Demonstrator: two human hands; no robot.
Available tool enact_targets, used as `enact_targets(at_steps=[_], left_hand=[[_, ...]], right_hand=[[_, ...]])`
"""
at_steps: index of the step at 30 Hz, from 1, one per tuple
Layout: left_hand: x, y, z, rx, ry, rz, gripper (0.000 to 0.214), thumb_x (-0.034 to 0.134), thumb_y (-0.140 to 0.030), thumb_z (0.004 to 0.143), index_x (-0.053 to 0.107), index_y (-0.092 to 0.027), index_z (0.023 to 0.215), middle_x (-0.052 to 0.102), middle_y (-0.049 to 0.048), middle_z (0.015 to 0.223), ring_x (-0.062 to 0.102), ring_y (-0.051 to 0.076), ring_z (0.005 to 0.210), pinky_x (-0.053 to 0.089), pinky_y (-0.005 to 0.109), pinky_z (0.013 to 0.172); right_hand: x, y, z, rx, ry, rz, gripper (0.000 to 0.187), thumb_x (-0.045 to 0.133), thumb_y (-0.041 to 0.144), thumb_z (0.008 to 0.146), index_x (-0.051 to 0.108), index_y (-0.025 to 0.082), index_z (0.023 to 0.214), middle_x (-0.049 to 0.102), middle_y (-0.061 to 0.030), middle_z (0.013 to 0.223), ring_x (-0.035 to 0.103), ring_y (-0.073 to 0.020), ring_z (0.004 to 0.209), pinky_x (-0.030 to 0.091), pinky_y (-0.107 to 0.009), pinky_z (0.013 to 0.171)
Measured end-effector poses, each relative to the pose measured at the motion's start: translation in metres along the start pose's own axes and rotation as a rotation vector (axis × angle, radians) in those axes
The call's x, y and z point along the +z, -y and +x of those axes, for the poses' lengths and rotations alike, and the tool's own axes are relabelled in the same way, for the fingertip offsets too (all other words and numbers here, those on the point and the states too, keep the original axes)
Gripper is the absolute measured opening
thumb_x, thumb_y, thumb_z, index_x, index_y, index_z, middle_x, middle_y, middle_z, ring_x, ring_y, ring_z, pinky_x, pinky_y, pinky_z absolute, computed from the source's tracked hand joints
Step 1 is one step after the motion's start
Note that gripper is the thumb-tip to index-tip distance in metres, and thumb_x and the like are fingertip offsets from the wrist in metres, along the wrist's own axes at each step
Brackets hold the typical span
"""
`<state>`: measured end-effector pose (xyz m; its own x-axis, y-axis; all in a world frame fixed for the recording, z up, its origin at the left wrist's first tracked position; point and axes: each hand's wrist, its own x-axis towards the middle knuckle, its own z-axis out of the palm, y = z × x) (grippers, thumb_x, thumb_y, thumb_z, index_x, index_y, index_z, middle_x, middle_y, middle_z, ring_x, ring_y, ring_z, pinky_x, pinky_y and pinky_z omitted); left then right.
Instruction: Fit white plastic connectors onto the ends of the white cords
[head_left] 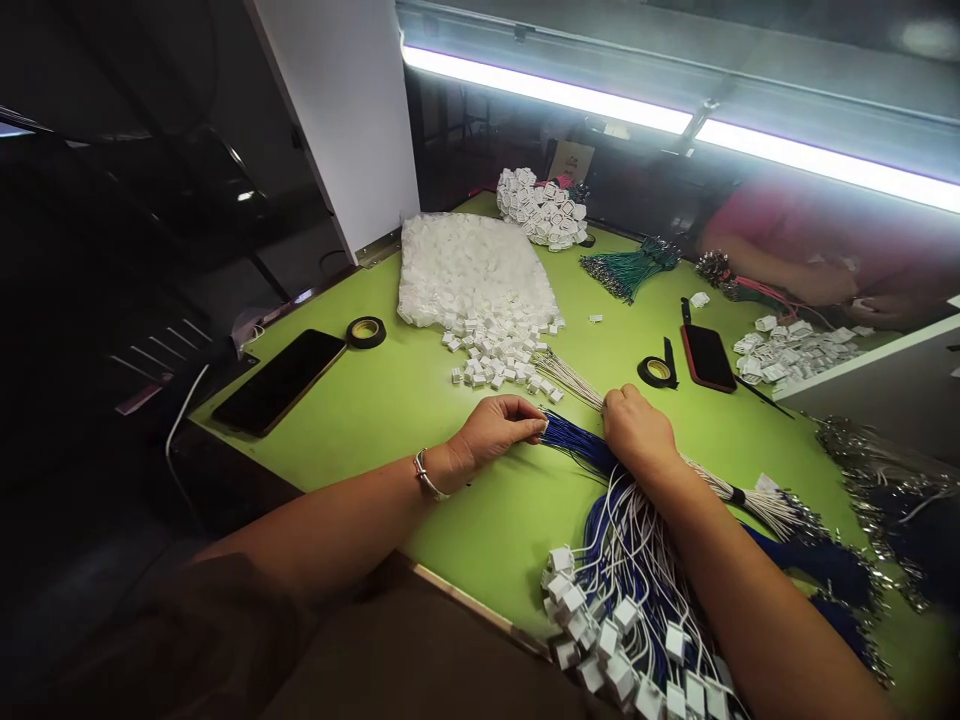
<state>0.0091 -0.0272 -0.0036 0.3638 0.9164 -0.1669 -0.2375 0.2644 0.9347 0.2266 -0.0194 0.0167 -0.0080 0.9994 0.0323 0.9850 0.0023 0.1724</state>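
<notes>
My left hand, with a bracelet at the wrist, pinches what looks like a small white connector at the tips of a bundle of blue wires. My right hand is closed over the wires, knuckles up; its fingertips are hidden. Beside the blue bundle, white wires stick out past the right hand toward the loose connectors. Under my right forearm hangs a thick bunch of blue and white wires, with white connector housings on their near ends.
Loose white connectors spill from a clear bag on the green table. Phones and black tape rolls lie left and right. Green wires lie behind; more wire bundles lie right. Another person's arm appears beyond.
</notes>
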Motion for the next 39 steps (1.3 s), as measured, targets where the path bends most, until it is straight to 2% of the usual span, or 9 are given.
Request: enact_targets(at_steps=[3, 5, 9, 14, 19, 23, 26, 30, 39], left_hand=[[0.000, 0.001, 0.000, 0.003, 0.004, -0.008, 0.025, 0.079, -0.027, 0.061, 0.066, -0.009, 0.073, 0.064, 0.0023, 0.066, 0.058, 0.008, 0.059, 0.046, 0.023, 0.063], [-0.001, 0.001, 0.001, 0.005, 0.008, -0.009, 0.025, 0.079, -0.027, 0.062, 0.066, -0.009, 0.074, 0.064, 0.0021, 0.067, 0.058, 0.008, 0.059, 0.047, 0.023, 0.063], [0.000, 0.001, 0.001, 0.011, 0.014, -0.013, 0.026, 0.079, -0.028, 0.062, 0.066, -0.009, 0.074, 0.064, 0.0020, 0.068, 0.058, 0.008, 0.058, 0.047, 0.023, 0.063], [0.001, -0.004, 0.000, 0.018, 0.019, -0.050, 0.029, 0.080, -0.028, 0.059, 0.066, -0.008, 0.073, 0.063, 0.0020, 0.064, 0.057, 0.008, 0.058, 0.047, 0.023, 0.063], [0.000, -0.004, -0.002, 0.043, 0.059, -0.061, 0.031, 0.081, -0.030, 0.057, 0.065, -0.008, 0.072, 0.062, 0.0017, 0.064, 0.057, 0.009, 0.059, 0.045, 0.024, 0.063], [0.001, -0.001, -0.002, 0.049, 0.052, -0.079, 0.031, 0.081, -0.030, 0.058, 0.065, -0.009, 0.073, 0.062, 0.0009, 0.063, 0.057, 0.009, 0.059, 0.045, 0.024, 0.064], [0.002, -0.002, -0.002, 0.031, 0.059, -0.103, 0.030, 0.081, -0.028, 0.059, 0.066, -0.008, 0.074, 0.064, 0.0026, 0.067, 0.058, 0.010, 0.063, 0.046, 0.026, 0.068], [0.003, -0.002, -0.001, -0.022, 0.047, -0.202, 0.029, 0.082, -0.025, 0.057, 0.067, -0.008, 0.075, 0.065, 0.0028, 0.072, 0.059, 0.009, 0.067, 0.047, 0.026, 0.072], [0.000, 0.003, 0.002, -0.055, 0.112, -0.312, 0.027, 0.082, -0.022, 0.060, 0.067, -0.010, 0.079, 0.067, 0.0040, 0.080, 0.062, 0.011, 0.077, 0.048, 0.026, 0.080]], right_hand=[[-0.007, -0.007, 0.002, 0.152, -0.125, 0.103, 0.025, 0.037, 0.023, 0.090, 0.060, 0.014, 0.093, 0.061, -0.0134, 0.092, 0.058, -0.0190, 0.071, 0.032, -0.029, 0.056], [-0.012, -0.011, 0.001, 0.176, -0.175, 0.242, 0.021, 0.041, 0.024, 0.086, 0.061, 0.015, 0.087, 0.063, -0.0095, 0.079, 0.056, -0.0176, 0.064, 0.032, -0.028, 0.055], [-0.021, -0.003, -0.007, 0.007, -0.209, 0.600, 0.013, 0.052, 0.024, 0.076, 0.063, 0.018, 0.073, 0.062, -0.0018, 0.062, 0.053, -0.0138, 0.055, 0.037, -0.025, 0.055], [-0.034, 0.033, -0.026, -0.209, -0.307, 0.844, 0.015, 0.057, 0.028, 0.080, 0.069, 0.019, 0.081, 0.069, -0.0036, 0.072, 0.060, -0.0146, 0.062, 0.045, -0.026, 0.061], [-0.047, 0.058, -0.044, -0.364, -0.332, 1.003, 0.015, 0.057, 0.027, 0.082, 0.070, 0.020, 0.086, 0.070, -0.0043, 0.077, 0.063, -0.0147, 0.067, 0.049, -0.027, 0.064], [-0.045, 0.058, -0.047, -0.329, -0.334, 0.998, 0.015, 0.056, 0.027, 0.080, 0.069, 0.019, 0.082, 0.067, -0.0029, 0.071, 0.058, -0.0125, 0.059, 0.046, -0.025, 0.058], [-0.036, 0.050, -0.044, -0.257, -0.300, 0.873, 0.017, 0.054, 0.027, 0.080, 0.066, 0.019, 0.072, 0.059, 0.0007, 0.057, 0.048, -0.0098, 0.049, 0.039, -0.022, 0.051], [-0.023, 0.038, -0.036, -0.210, -0.259, 0.745, 0.021, 0.050, 0.028, 0.081, 0.064, 0.019, 0.069, 0.056, 0.0019, 0.055, 0.045, -0.0095, 0.050, 0.034, -0.022, 0.053], [-0.012, 0.037, -0.028, -0.240, -0.142, 0.803, 0.023, 0.044, 0.024, 0.080, 0.058, 0.019, 0.063, 0.054, 0.0026, 0.054, 0.044, -0.0098, 0.051, 0.031, -0.022, 0.052]])
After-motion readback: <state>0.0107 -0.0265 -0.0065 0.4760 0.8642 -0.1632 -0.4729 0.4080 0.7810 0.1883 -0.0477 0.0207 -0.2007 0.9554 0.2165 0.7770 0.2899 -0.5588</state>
